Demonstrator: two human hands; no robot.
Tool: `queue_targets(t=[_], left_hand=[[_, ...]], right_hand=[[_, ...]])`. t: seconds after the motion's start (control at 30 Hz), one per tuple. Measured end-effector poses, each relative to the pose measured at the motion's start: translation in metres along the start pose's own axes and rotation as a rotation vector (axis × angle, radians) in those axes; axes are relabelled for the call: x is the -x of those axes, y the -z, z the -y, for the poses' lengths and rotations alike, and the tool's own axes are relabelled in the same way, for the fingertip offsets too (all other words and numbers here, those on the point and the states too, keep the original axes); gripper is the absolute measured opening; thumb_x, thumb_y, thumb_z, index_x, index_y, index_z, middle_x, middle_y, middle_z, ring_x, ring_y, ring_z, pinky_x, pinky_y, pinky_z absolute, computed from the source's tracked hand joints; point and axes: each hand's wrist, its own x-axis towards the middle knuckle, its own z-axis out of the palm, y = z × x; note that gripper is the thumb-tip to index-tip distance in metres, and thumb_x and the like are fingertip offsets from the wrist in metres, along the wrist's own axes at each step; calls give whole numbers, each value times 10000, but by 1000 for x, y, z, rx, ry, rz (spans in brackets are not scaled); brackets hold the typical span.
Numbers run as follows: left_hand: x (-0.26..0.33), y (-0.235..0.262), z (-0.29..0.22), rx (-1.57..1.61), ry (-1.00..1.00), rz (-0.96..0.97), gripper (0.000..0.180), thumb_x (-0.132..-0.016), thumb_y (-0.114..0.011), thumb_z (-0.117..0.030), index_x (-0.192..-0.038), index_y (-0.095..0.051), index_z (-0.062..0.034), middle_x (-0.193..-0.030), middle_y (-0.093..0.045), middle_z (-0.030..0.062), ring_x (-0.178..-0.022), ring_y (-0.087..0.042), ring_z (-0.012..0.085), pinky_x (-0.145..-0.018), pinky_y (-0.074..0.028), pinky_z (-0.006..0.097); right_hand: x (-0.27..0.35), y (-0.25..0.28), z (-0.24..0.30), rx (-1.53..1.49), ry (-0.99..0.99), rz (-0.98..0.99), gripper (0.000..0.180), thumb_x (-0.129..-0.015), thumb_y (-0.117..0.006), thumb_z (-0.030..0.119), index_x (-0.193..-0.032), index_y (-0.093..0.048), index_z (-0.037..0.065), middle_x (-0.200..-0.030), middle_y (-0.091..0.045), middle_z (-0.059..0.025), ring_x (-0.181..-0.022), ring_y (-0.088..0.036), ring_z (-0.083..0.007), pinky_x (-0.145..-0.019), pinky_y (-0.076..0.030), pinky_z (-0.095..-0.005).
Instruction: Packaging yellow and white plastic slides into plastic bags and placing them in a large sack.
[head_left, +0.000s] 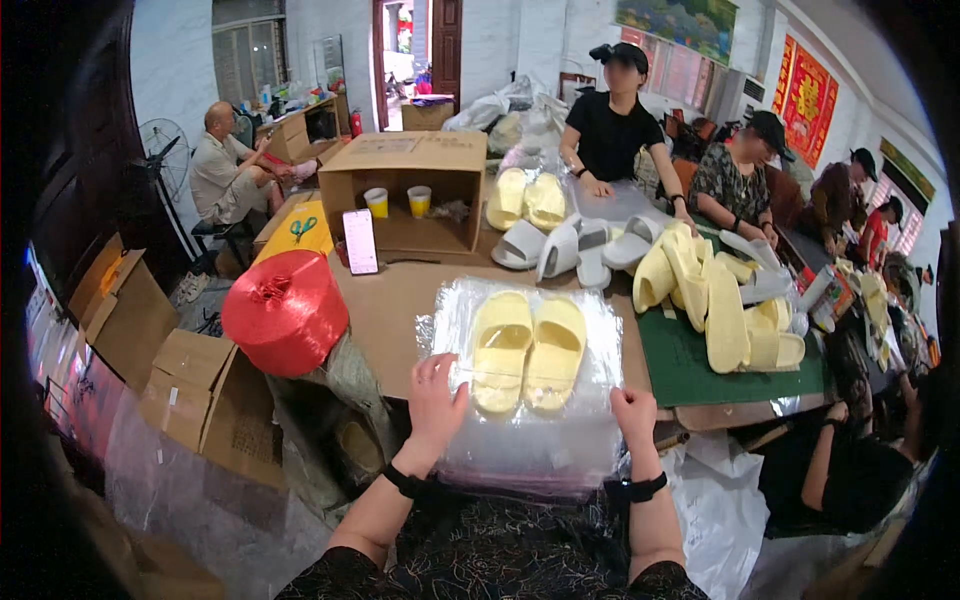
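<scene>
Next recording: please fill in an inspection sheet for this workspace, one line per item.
Surface: brown tabletop; green mat on the right.
Job's things: pair of yellow slippers side by side, at least partly under clear plastic.
Clutter: open cardboard box holding two cups; phone; scissors; red twine roll; grey slippers; more yellow slippers.
Hands: left hand, fingers extended, at the plastic's left edge; right hand curled at its right edge, grip unclear.
Cables: nothing seen.
Surroundings: several people at the right; seated person and fan at the left.
</scene>
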Motion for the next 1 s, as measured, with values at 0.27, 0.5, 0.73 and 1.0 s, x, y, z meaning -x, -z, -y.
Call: queue_targets(t=[0.27,0.5,0.73,1.0], left_hand=[[5,-27,-5,-316,-505,367,493,-984,-537,-361,-1433,-483,-165,-1545,-376,136,-1446,-309,342,-1168,-254,533],[12,-10,-12,-66,-395,269,668,-914,-631,-392,-1466,-401,-95,-1499,-397,162,-1387,-355,382,-1134,-290,515],[6,30,-3,37,-489,182,437,-761,-778,-181,-1175,-651,-114,-957,-645,27,-1052,-557,272,-967,-424,420],[43,62,17,259,-414,142,406,-780,-775,-324,-1095,-672,-89,-1151,-608,116,-1078,-574,319,-958,-447,437]], right_hand=[[2,0,-5,50,116,-22,366,-831,-674,303,-677,-622,-25,-561,-550,-171,-503,-527,-307,-538,-428,-406],[14,14,11,-277,291,-44,95,-878,-673,31,-966,-705,45,-901,-620,-40,-749,-566,-122,-621,-442,-246],[37,61,28,-707,281,272,86,-861,-590,-12,-892,-668,10,-1019,-584,-76,-816,-502,-84,-698,-395,-223],[42,43,-30,-658,-253,273,459,-1034,-430,503,-1023,-584,71,-848,-571,-43,-783,-589,-158,-577,-479,-256]])
